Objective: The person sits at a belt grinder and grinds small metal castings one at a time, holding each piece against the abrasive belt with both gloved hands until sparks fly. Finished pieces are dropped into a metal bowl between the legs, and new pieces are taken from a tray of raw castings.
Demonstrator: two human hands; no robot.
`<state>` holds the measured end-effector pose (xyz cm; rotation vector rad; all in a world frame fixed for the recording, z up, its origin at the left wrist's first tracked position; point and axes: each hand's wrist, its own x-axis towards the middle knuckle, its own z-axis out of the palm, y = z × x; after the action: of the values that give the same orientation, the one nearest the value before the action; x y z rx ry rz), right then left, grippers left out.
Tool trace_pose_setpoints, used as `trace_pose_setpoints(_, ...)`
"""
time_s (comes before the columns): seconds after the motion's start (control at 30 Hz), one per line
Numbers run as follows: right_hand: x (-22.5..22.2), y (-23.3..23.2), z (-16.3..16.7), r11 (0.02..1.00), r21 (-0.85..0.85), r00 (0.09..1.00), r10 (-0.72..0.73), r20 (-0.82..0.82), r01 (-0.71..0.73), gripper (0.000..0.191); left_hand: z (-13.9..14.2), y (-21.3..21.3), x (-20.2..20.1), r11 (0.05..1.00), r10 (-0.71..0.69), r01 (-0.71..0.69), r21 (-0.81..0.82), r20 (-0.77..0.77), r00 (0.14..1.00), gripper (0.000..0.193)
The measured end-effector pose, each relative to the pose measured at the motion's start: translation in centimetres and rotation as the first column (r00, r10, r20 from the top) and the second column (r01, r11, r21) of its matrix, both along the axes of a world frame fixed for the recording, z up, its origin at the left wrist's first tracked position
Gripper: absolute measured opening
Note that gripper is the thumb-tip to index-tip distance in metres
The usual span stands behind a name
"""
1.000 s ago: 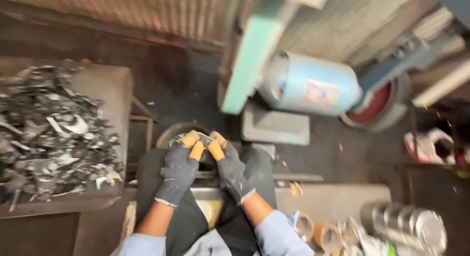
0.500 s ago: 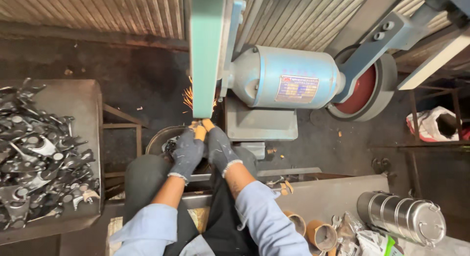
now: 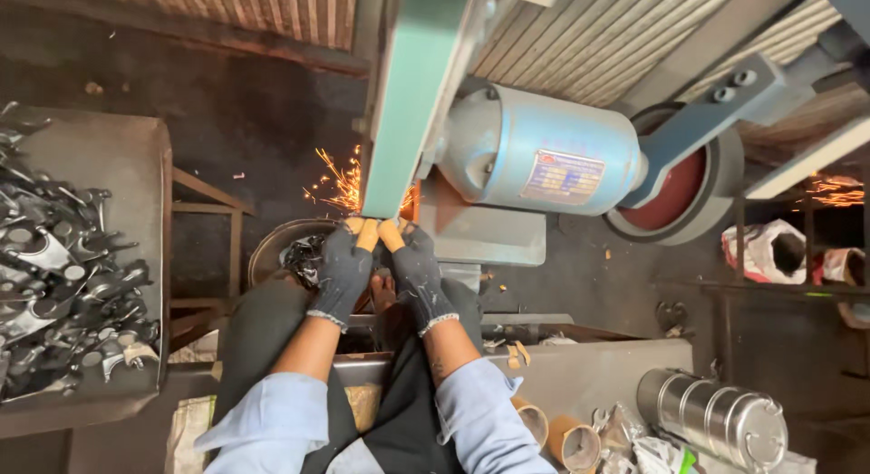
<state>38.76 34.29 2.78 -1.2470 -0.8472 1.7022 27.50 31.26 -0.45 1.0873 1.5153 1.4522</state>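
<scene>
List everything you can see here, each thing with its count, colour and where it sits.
sanding belt: one, green, upright at centre, just above the hands
sparks: a spray, orange, left of the belt's foot
motor: one, light blue, right of the belt
wheel: one, red-faced, right of the motor
metal parts: a heap, grey, on the tray at left
bowl: one, dark, below the sparks
stacked container: one, steel, lower right
cardboard tubes: about two, brown, bottom centre
left hand: grey glove with orange fingertips, at the belt
right hand: same glove, beside it
</scene>
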Motion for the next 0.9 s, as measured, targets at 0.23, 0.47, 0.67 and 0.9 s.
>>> trace_pose_setpoints(0.23, 1.8, -0.7, -1.0, 0.994, -0.08, 0.991, -0.086, -0.102, 0.078, 0.023, -3.1, 0.3, 1.3, 0.993, -0.026, 0.003, -0.122, -0.19, 0.981, 0.03)
trace_pose_setpoints(0.47, 2.1, -1.4, -1.5, 0.981, -0.128, 0.974, -0.164, -0.155, 0.145, 0.022, -3.4, 0.6, 2.3, 0.964, -0.146, 0.088, -0.252, -0.224, 0.964, 0.026)
trace_pose_setpoints(0.67, 1.6, -2.2, 1.6, 0.995, 0.022, 0.889, -0.072, -0.451, 0.092, 0.017, 2.8, 0.7, -0.5, 0.94, -0.329, 0.33, -0.082, 0.027, 0.944, 0.025)
trace_pose_setpoints(0.9, 2.7, -6.6, 5.8, 0.993, 0.119, 0.965, -0.02, 0.263, -0.012, 0.062, 8.5, -5.9, -2.6, 0.85, -0.49, 0.334, -0.408, -0.377, 0.786, 0.047)
